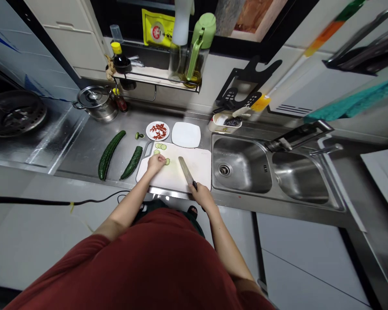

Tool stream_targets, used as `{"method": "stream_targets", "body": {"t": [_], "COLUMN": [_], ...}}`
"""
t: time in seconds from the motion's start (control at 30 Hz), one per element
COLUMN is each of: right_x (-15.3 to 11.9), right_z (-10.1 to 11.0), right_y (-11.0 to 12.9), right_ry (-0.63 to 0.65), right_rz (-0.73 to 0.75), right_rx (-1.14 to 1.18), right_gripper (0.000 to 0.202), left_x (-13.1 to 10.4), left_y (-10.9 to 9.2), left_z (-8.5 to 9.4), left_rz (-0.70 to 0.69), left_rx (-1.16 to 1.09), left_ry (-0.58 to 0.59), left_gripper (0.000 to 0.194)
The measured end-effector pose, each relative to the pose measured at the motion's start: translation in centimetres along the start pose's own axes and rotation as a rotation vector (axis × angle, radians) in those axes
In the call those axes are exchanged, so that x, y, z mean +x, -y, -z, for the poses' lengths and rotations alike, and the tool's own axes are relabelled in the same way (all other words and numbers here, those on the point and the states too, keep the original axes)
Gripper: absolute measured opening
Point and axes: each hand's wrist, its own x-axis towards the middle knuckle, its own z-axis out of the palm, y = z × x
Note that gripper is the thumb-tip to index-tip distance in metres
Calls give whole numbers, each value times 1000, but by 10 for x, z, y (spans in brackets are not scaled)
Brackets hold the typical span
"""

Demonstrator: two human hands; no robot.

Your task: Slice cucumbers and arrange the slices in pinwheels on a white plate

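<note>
My right hand (202, 196) is closed round the dark handle of a kitchen knife (185, 169), its blade lying over the white cutting board (197, 159) and pointing away from me. Above the left half of the board, the fingers of my left hand (155, 164) are pinched at the edge of a cucumber slice (167, 161). Several more cucumber slices (161, 147) lie in a short row near the board's far edge, with another slice (157, 152) just beyond my left fingers. A cut cucumber (132, 162) and a longer whole cucumber (111, 155) rest on the steel counter left of the board.
Behind the board stand a plate of chopped red pieces (158, 131) and a white square plate (186, 134). Small green cucumber ends (139, 135) lie nearby. A double sink (242, 165) adjoins on the right; a lidded pot (96, 103) stands back left. A bottle shelf (155, 76) overhangs the counter.
</note>
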Motion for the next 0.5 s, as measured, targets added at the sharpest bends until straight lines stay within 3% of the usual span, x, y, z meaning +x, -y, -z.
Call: {"method": "stream_targets", "body": {"t": [0.27, 0.5], "right_x": [1, 3], "right_z": [0, -1], "right_y": [0, 2], "right_ry": [2, 5], "right_rz": [15, 27], "right_rx": [-1, -3], "right_gripper": [48, 49], "left_x": [-11, -11], "left_y": [30, 35], "left_z": [12, 25], "left_rz": [76, 124], "left_rx": [-28, 51], "left_ry": [-82, -174], "left_gripper": [15, 13]}}
